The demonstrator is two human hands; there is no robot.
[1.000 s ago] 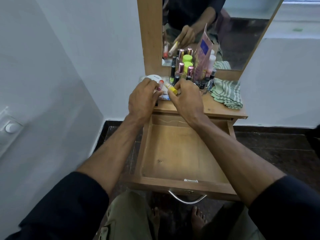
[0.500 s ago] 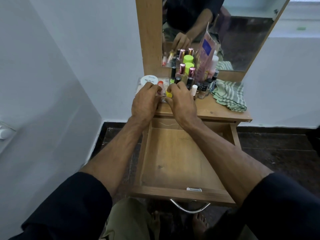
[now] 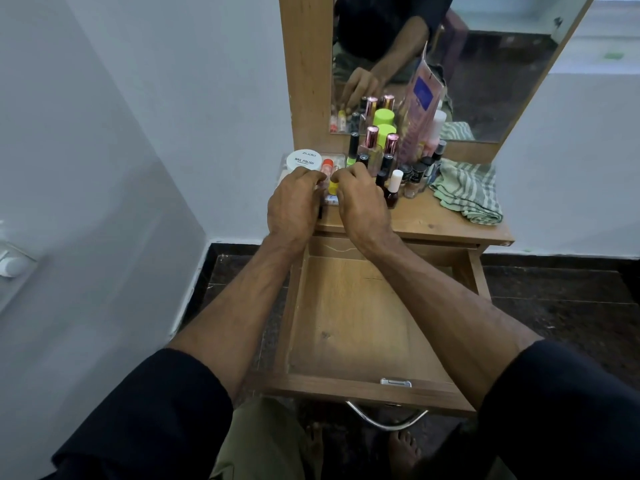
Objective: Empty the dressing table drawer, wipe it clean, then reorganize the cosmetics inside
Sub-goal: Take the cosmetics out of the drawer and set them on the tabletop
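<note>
The wooden drawer [image 3: 360, 323] is pulled out below the dressing table top [image 3: 433, 220], and its floor is bare. My left hand [image 3: 294, 199] and my right hand [image 3: 360, 199] are side by side at the top's left front, fingers curled. The left holds an orange-capped tube [image 3: 327, 165], and the right pinches a yellow-capped tube [image 3: 333, 187]. Both tubes are over a clear plastic box [image 3: 337, 158], which the hands mostly hide. A white nail polish jar [image 3: 304, 160] stands just behind my left hand.
Several nail polish bottles [image 3: 393, 188], two pink-capped bottles [image 3: 372, 140], a green-capped bottle [image 3: 384, 128] and a pink pouch [image 3: 420, 109] crowd the top before the mirror [image 3: 485, 64]. A striped green cloth [image 3: 467, 192] lies at the right. A metal handle [image 3: 384, 419] hangs on the drawer front.
Both hands have lowered the two small tubes toward the clear box on the table top's left side. The view has shifted slightly.
</note>
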